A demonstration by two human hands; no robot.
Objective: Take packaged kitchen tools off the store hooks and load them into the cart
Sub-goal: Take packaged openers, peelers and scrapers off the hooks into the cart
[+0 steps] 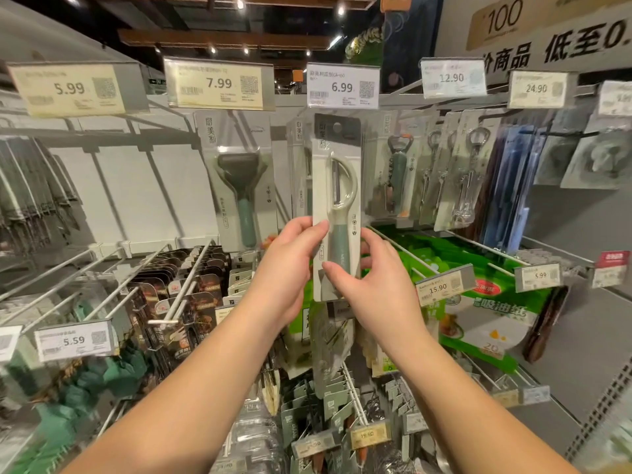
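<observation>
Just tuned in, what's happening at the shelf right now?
A person is holding a packaged peeler by its lower part with both hands: the left hand at its left edge, the right hand pinching its lower front. Its top is up by the 6.99 price tag; whether it's off the hook can't be told. No cart is in view.

Two bare forearms and hands are showing, with no sleeves reaching into view.

The left hand (289, 268) and right hand (372, 285) are each showing uncovered from the fingers back along the forearm to the bottom of the picture; nothing is being worn on the wrists or fingers that can be seen, neither watch, ring, band nor glove. The fingernails that are facing the camera are looking short and plain, without visible polish. The forearms are appearing long and widening toward the lower edge, which is the wide-angle lens stretching them. No clothing, cuff or strap is entering the picture anywhere along either arm.
</observation>
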